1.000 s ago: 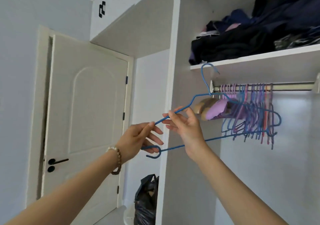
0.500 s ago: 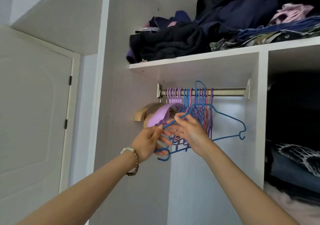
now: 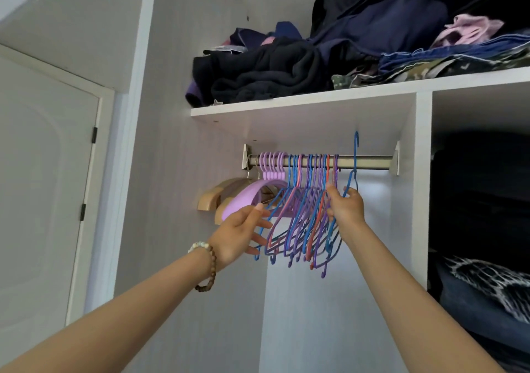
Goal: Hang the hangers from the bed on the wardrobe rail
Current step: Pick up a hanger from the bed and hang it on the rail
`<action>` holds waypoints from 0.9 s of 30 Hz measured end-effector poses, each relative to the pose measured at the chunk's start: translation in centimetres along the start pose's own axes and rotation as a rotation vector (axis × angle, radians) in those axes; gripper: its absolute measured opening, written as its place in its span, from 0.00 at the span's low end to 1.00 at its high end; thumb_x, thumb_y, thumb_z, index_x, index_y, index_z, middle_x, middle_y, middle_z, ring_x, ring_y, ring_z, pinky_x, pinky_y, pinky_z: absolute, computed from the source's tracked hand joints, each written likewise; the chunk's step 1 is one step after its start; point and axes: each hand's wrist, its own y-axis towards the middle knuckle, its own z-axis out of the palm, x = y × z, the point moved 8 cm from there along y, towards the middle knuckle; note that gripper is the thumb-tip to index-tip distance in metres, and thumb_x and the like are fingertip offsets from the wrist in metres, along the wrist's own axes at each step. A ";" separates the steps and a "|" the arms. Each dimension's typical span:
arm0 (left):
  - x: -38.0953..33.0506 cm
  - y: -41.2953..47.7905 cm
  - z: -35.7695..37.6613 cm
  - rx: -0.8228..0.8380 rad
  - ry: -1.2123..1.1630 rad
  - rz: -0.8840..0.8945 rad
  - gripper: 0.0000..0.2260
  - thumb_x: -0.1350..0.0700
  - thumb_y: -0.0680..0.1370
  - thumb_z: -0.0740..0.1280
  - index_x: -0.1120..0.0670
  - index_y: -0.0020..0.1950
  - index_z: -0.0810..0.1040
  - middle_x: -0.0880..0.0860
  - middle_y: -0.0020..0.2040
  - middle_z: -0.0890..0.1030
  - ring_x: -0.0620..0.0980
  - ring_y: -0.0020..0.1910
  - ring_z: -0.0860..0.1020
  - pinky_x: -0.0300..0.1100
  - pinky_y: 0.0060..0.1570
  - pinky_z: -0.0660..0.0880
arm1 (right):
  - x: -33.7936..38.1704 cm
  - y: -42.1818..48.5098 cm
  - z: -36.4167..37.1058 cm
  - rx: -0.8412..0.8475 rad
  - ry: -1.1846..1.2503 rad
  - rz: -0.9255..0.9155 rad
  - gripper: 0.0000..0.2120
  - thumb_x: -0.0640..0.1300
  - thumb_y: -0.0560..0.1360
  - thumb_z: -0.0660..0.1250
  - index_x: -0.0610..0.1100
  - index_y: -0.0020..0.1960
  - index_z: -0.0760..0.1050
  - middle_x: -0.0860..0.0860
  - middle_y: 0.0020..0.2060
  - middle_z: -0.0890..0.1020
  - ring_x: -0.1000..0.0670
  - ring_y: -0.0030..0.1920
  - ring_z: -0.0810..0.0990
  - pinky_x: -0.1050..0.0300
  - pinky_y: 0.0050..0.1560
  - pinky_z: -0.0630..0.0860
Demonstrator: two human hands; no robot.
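A metal wardrobe rail (image 3: 370,162) runs under a white shelf. Several thin blue, purple and red hangers (image 3: 304,217) hang bunched on its left half. My right hand (image 3: 347,207) grips a blue wire hanger (image 3: 355,160) by its neck, just right of the bunch; its hook rises above the rail, in front of it. My left hand (image 3: 242,233) is open with fingers spread at the left side of the bunch, beside a wide lilac hanger (image 3: 249,197).
Two wooden hangers (image 3: 210,199) hang at the rail's left end. Piled dark clothes (image 3: 329,57) fill the white shelf (image 3: 286,106). A white divider (image 3: 421,189) bounds the rail on the right, with folded clothes (image 3: 487,286) beyond. A white door (image 3: 43,186) stands at left.
My right hand has carried the blue hanger from the left side of the bunch to the right of it and raised its hook above the rail. My left hand let go of the hanger.
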 end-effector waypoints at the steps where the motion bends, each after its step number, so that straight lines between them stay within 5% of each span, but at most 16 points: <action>1: 0.1 0.1 -0.1 -0.007 0.009 0.005 0.16 0.47 0.81 0.52 0.53 0.59 0.74 0.52 0.54 0.79 0.46 0.38 0.78 0.37 0.37 0.77 | -0.1 0.5 0.0 -0.015 -0.055 -0.007 0.18 0.51 0.77 0.64 0.45 0.63 0.67 0.46 0.44 0.77 0.48 0.38 0.76 0.54 0.41 0.75; 4: 0.4 0.3 -0.7 -0.031 0.008 0.015 0.15 0.48 0.81 0.52 0.53 0.57 0.74 0.53 0.54 0.79 0.47 0.39 0.77 0.37 0.38 0.77 | -1.0 2.3 0.0 -0.042 -0.228 0.009 0.30 0.54 0.74 0.67 0.39 0.69 0.65 0.41 0.61 0.76 0.41 0.58 0.78 0.45 0.59 0.75; 10: 1.2 0.3 -2.0 -0.066 0.024 0.010 0.14 0.49 0.81 0.52 0.52 0.58 0.74 0.52 0.54 0.78 0.48 0.41 0.77 0.39 0.40 0.77 | -3.1 3.3 1.6 0.054 -0.393 -0.036 0.22 0.57 0.72 0.69 0.41 0.56 0.77 0.44 0.51 0.83 0.43 0.49 0.82 0.52 0.50 0.79; 21: 2.0 -1.0 -3.8 -0.134 0.036 -0.046 0.16 0.51 0.82 0.51 0.57 0.59 0.74 0.53 0.53 0.77 0.48 0.40 0.76 0.38 0.38 0.75 | -4.6 3.0 4.0 0.213 -0.451 -0.086 0.31 0.62 0.67 0.71 0.46 0.63 0.71 0.46 0.57 0.80 0.44 0.54 0.81 0.51 0.54 0.77; 23: 1.9 -1.7 -4.6 -0.154 0.037 -0.052 0.15 0.51 0.82 0.51 0.56 0.58 0.74 0.53 0.53 0.77 0.49 0.40 0.76 0.39 0.39 0.75 | -4.7 2.5 4.0 0.215 -0.515 -0.076 0.39 0.67 0.65 0.68 0.46 0.68 0.67 0.44 0.64 0.75 0.43 0.62 0.75 0.47 0.61 0.74; 27: 1.5 -3.9 -7.2 -0.214 0.079 -0.045 0.13 0.52 0.82 0.52 0.54 0.58 0.73 0.53 0.54 0.77 0.50 0.45 0.76 0.40 0.43 0.75 | -2.2 -0.6 3.9 0.112 -0.794 -0.216 0.45 0.70 0.72 0.55 0.43 0.77 0.49 0.44 0.76 0.49 0.42 0.76 0.47 0.43 0.75 0.49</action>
